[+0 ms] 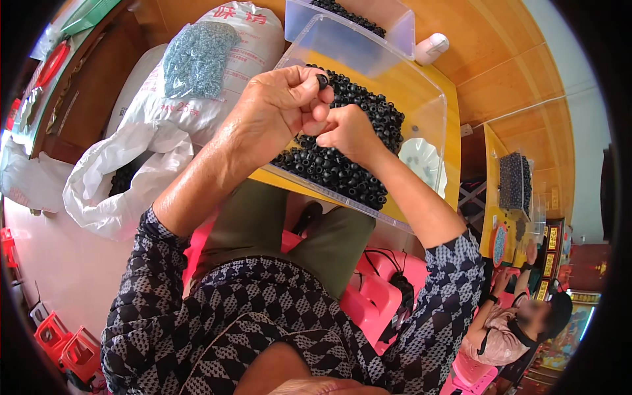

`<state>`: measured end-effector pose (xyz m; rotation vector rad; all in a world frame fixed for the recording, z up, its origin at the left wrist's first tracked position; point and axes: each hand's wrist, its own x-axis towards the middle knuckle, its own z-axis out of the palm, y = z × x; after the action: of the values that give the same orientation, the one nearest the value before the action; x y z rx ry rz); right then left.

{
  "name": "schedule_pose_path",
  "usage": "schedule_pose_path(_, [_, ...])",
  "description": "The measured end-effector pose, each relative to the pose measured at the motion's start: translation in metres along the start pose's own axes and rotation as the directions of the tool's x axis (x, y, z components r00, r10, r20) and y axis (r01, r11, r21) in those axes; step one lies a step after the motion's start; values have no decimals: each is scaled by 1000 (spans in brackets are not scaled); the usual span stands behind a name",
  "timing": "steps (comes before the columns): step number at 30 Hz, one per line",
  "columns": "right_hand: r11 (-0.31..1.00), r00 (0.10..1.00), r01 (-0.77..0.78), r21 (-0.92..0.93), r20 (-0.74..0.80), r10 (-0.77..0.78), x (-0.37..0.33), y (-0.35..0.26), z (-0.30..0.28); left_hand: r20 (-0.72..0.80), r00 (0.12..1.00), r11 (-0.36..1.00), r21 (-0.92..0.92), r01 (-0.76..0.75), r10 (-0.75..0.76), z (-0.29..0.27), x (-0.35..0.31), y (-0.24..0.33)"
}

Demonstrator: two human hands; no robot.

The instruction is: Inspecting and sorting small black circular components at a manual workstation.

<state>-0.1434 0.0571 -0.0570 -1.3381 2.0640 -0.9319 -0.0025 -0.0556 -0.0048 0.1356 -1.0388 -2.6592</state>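
One black piece in the fingers, a heap in the bin

From where I stand, the left hand (280,99) pinches one small black bead-like piece (322,81) between thumb and forefinger, above the clear plastic bin (445,108) on the yellow table (452,135). The right hand (352,131) is curled in close beside it, fingertips tucked toward the left hand's lower fingers; I can't tell whether they grip anything.

As for progress, I'd call it one piece in hand and plenty left: a broad heap of loose black pieces (375,122) covers much of the bin's floor. More dark pieces sit in the bluish bin (400,29) behind and inside the open white bag (99,194) at the left. Which of these are finished, if any, I can't judge; they look alike from here.

On writing: the bulging white sack (257,39) carries red printing, large characters at the top and smaller lines below. A clear bag of blue-grey beads (201,59) lies on it and covers part of that side. I can make out no label on the white bottle (431,48). Gold-coloured panels (552,250) across the room bear marks too small to read.
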Motion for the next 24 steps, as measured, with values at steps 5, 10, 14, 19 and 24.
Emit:
schedule_pose_path(5, [909, 947, 280, -308, -68, -315, 27, 49, 56, 1, 997, 997, 3, 71, -71, 0, 1, -4])
schedule_pose_path(10, [984, 982, 177, -18, -68, -178, 28, 3, 59, -17, 997, 996, -44, 80, -81, 0, -6, -2])
schedule_pose_path(14, [991, 991, 128, 32, 34, -130, 48, 21, 86, -67, 994, 995, -71, 77, -81, -7, -11, 3])
schedule_pose_path(19, [886, 954, 296, 357, -63, -294, 46, 44, 57, -42, 999, 996, -90, 8, -12, -6, -5, -3])
schedule_pose_path(24, [932, 956, 255, -257, -78, -282, 45, 25, 46, -62, 996, 993, -97, -71, 65, -10, -7, -1])
